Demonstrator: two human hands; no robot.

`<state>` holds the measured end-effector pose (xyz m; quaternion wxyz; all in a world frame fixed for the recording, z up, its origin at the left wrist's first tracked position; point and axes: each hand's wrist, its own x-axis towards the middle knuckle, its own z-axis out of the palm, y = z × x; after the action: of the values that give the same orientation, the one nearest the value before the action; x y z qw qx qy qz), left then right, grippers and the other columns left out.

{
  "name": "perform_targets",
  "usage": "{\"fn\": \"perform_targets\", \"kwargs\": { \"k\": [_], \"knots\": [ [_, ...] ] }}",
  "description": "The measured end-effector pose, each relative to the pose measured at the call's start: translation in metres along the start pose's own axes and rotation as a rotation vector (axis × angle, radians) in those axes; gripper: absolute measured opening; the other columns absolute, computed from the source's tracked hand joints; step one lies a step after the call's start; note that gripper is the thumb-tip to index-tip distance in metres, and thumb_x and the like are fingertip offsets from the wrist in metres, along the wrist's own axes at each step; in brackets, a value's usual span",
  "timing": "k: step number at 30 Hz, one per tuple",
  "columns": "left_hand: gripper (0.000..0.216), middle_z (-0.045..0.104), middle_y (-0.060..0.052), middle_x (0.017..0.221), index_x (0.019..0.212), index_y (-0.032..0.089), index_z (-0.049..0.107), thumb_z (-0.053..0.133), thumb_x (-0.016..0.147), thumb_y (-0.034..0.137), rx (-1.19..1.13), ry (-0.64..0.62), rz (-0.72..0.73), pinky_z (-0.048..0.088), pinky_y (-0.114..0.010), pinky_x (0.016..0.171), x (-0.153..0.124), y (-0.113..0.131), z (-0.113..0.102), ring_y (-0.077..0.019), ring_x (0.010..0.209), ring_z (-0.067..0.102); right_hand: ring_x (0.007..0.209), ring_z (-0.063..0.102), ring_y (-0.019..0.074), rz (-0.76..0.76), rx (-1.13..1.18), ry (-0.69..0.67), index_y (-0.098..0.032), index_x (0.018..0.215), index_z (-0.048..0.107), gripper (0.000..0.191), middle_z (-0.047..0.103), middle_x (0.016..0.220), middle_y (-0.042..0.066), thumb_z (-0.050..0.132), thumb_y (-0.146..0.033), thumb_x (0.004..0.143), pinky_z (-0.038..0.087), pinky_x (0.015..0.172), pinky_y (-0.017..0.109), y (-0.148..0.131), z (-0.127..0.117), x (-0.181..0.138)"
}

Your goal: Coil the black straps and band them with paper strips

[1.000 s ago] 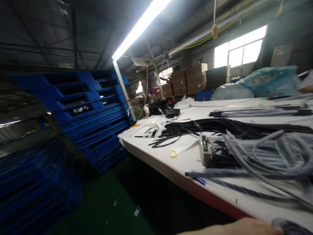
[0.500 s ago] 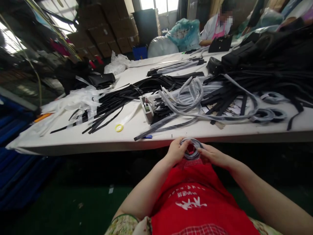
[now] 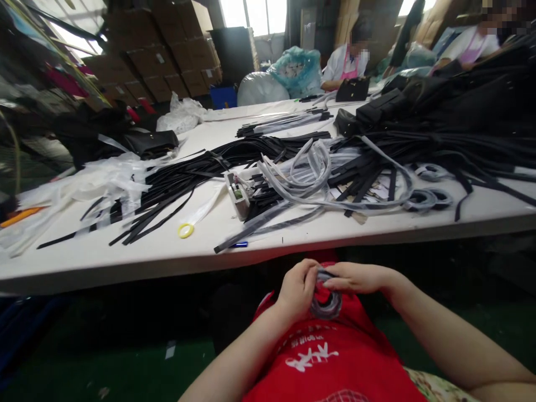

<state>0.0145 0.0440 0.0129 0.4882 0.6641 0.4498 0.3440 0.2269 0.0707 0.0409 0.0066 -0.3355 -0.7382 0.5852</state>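
Both hands meet in front of my red apron [image 3: 310, 346], just off the table's front edge, around a coiled strap wrapped in clear plastic [image 3: 329, 308]. My left hand [image 3: 297, 287] is closed on the coil's left side. My right hand [image 3: 349, 277] grips its upper right part, with the fingers pressed together. The coil's lower half hangs in view below the fingers; its upper part is partly hidden. Similar coils [image 3: 421, 200] lie on the table to the right. Ahead is a loose heap of plastic-wrapped straps [image 3: 305, 173].
The white table [image 3: 201, 240] carries black strips [image 3: 201, 167], a tape dispenser [image 3: 237, 195], a yellow ring [image 3: 185, 230], a blue pen [image 3: 240, 244] and crumpled plastic [image 3: 113, 178]. Black bags [image 3: 452, 106] are piled at right. A co-worker [image 3: 347, 64] sits across the table.
The coil and both hands are lower and nearer my body, and the coil is tipped with more of it below the hands. My view has turned right, so the table things appear shifted left.
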Motion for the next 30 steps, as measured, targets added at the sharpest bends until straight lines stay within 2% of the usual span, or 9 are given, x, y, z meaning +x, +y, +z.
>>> {"fn": "perform_targets", "kwargs": {
  "k": [4, 8, 9, 11, 14, 16, 19, 23, 30],
  "knots": [
    [0.031, 0.067, -0.004, 0.083, 0.084, 0.019, 0.065, 0.041, 0.096, 0.032, 0.131, -0.152, -0.010, 0.044, -0.026, 0.073, -0.022, -0.003, 0.008, -0.0165, 0.078, 0.059, 0.060, 0.048, 0.0114, -0.071, -0.100, -0.126, -0.011, 0.104, 0.063, 0.044, 0.056, 0.071, 0.001, 0.046, -0.050, 0.094, 0.039, 0.057, 0.021, 0.009, 0.027, 0.011],
    [0.031, 0.066, -0.004, 0.079, 0.079, 0.018, 0.065, 0.042, 0.095, 0.032, 0.141, -0.218, -0.088, 0.043, -0.025, 0.070, -0.030, -0.013, 0.010, -0.0167, 0.075, 0.059, 0.067, 0.056, 0.0137, -0.065, 0.021, -0.038, -0.013, 0.103, 0.067, 0.042, 0.063, 0.079, 0.003, 0.048, -0.049, 0.094, 0.044, 0.064, 0.023, 0.028, 0.038, 0.017],
    [0.032, 0.067, -0.004, 0.080, 0.080, 0.019, 0.066, 0.042, 0.095, 0.033, 0.136, -0.224, -0.099, 0.044, -0.025, 0.071, -0.030, -0.014, 0.010, -0.0169, 0.076, 0.059, 0.067, 0.057, 0.0141, -0.028, 0.051, 0.075, -0.013, 0.102, 0.066, 0.041, 0.064, 0.078, 0.003, 0.045, -0.048, 0.095, 0.045, 0.064, 0.023, 0.034, 0.031, 0.016],
    [0.032, 0.068, -0.005, 0.082, 0.082, 0.019, 0.067, 0.043, 0.095, 0.035, 0.124, -0.229, -0.122, 0.045, -0.026, 0.074, -0.027, -0.013, 0.008, -0.0176, 0.078, 0.060, 0.068, 0.059, 0.0158, 0.084, -0.012, 0.466, -0.015, 0.097, 0.066, 0.039, 0.065, 0.078, 0.004, 0.041, -0.046, 0.097, 0.047, 0.065, 0.026, 0.050, 0.007, 0.009],
    [0.032, 0.069, -0.005, 0.085, 0.084, 0.018, 0.069, 0.044, 0.094, 0.036, 0.084, -0.230, -0.152, 0.046, -0.026, 0.076, -0.021, -0.011, 0.006, -0.0184, 0.080, 0.062, 0.084, 0.060, 0.0219, 0.318, -0.443, 1.159, -0.016, 0.096, 0.066, 0.030, 0.067, 0.093, 0.010, 0.045, -0.037, 0.095, 0.047, 0.078, 0.033, 0.082, -0.042, -0.001],
    [0.032, 0.070, -0.005, 0.087, 0.086, 0.019, 0.071, 0.045, 0.093, 0.036, 0.059, -0.226, -0.165, 0.046, -0.027, 0.078, -0.018, -0.010, 0.007, -0.0187, 0.082, 0.063, 0.092, 0.058, 0.0264, 0.453, -0.731, 1.356, -0.015, 0.104, 0.067, 0.028, 0.066, 0.099, 0.014, 0.049, -0.034, 0.092, 0.045, 0.085, 0.037, 0.104, -0.068, -0.005],
    [0.032, 0.070, -0.005, 0.086, 0.085, 0.019, 0.071, 0.046, 0.093, 0.036, 0.046, -0.212, -0.169, 0.046, -0.026, 0.078, -0.015, -0.011, 0.009, -0.0187, 0.082, 0.063, 0.093, 0.056, 0.0287, 0.488, -0.883, 1.326, -0.013, 0.105, 0.068, 0.029, 0.065, 0.097, 0.016, 0.050, -0.030, 0.092, 0.044, 0.085, 0.039, 0.127, -0.084, -0.006],
    [0.032, 0.070, -0.004, 0.085, 0.085, 0.018, 0.071, 0.045, 0.094, 0.036, 0.057, -0.196, -0.181, 0.046, -0.025, 0.078, -0.013, -0.015, 0.009, -0.0183, 0.082, 0.063, 0.089, 0.056, 0.0261, 0.448, -0.929, 1.216, -0.016, 0.100, 0.071, 0.028, 0.066, 0.092, 0.013, 0.045, -0.026, 0.095, 0.044, 0.081, 0.035, 0.136, -0.081, -0.013],
    [0.034, 0.069, -0.004, 0.086, 0.085, 0.018, 0.070, 0.045, 0.095, 0.037, 0.033, -0.227, -0.202, 0.046, -0.025, 0.078, -0.007, -0.016, 0.010, -0.0177, 0.082, 0.062, 0.094, 0.061, 0.0239, 0.293, -0.815, 1.227, -0.016, 0.094, 0.073, 0.024, 0.069, 0.097, 0.011, 0.055, -0.031, 0.093, 0.046, 0.089, 0.035, 0.150, -0.079, -0.035]
  ]
}}
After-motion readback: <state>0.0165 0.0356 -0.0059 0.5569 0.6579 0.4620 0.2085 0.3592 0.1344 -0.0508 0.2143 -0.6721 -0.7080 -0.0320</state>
